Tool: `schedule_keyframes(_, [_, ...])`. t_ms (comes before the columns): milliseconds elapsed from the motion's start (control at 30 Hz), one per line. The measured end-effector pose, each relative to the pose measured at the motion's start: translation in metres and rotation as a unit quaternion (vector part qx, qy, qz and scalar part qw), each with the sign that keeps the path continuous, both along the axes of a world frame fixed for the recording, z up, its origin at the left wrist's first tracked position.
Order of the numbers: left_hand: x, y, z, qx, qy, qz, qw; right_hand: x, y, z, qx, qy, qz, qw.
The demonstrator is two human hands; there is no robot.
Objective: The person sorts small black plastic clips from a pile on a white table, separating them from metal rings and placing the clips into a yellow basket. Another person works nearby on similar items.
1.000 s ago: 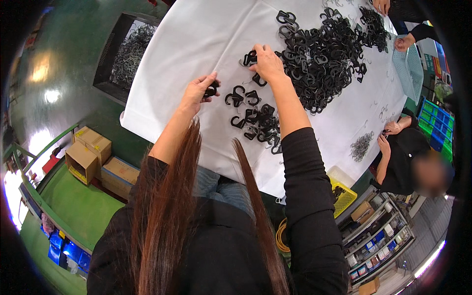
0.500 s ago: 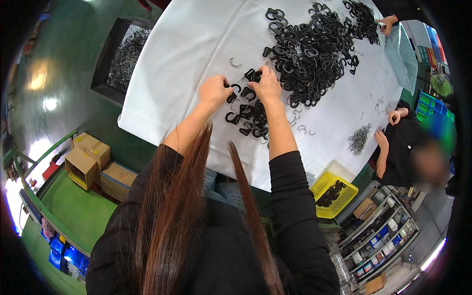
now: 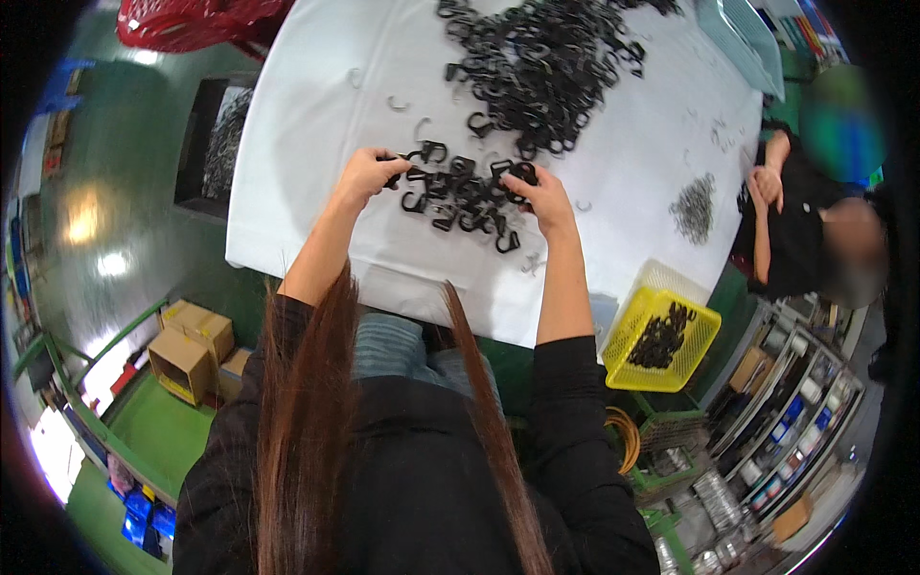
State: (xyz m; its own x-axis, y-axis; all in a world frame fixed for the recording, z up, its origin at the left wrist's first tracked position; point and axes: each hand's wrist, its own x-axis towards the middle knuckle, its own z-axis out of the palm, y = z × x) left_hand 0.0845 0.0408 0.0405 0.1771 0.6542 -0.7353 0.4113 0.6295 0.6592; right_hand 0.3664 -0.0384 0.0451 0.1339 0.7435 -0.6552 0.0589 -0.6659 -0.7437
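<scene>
A small pile of black plastic hooks (image 3: 465, 196) lies on the white-covered table between my two hands. At its left edge, my left hand (image 3: 364, 175) is closed in a pinch on a black piece, mostly hidden by the fingers. My right hand (image 3: 548, 203) is closed around black hooks at the pile's right side, thumb toward the pile. A far larger heap of the same hooks (image 3: 546, 72) spreads beyond, and thin C-shaped metal clips (image 3: 398, 103) are scattered on the cloth.
A yellow basket (image 3: 707, 347) holding black hooks stands at the table's right edge. Nearby lies a heap of metal clips (image 3: 692, 209). A light-blue basket (image 3: 743, 43) sits far right, beside a co-worker's hands (image 3: 767, 187). At left is a dark bin (image 3: 192, 158).
The view has shifted, so the large heap appears higher. My hands have moved farther apart, to either side of the small pile. The co-worker's hands have come together.
</scene>
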Motion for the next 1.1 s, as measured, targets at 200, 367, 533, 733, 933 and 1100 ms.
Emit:
schedule_keyframes(200, [0.152,-0.072,0.001,-0.029,-0.050,-0.176,0.983,0.088,-0.172,0.036,-0.046,-0.010,-0.297,0.954])
schedule_keyframes(367, [0.338,-0.191,0.021,0.010,-0.138,-0.317,0.938,0.167,-0.302,0.053,-0.007,-0.121,-0.479,0.870])
schedule_keyframes(533, [0.437,-0.264,0.057,0.072,-0.243,-0.304,0.918,0.231,-0.353,0.063,-0.043,-0.388,-0.470,0.792])
schedule_keyframes(733, [0.320,-0.196,0.018,0.375,-0.157,-0.171,0.897,0.173,-0.280,0.047,0.057,-0.532,-0.295,0.792])
schedule_keyframes(933, [0.132,-0.083,-0.028,0.488,0.201,-0.126,0.840,0.019,-0.113,-0.013,0.176,-0.384,0.020,0.906])
schedule_keyframes(1100, [0.096,-0.044,-0.037,0.423,0.256,-0.234,0.837,-0.040,-0.032,-0.044,0.145,-0.449,0.089,0.877])
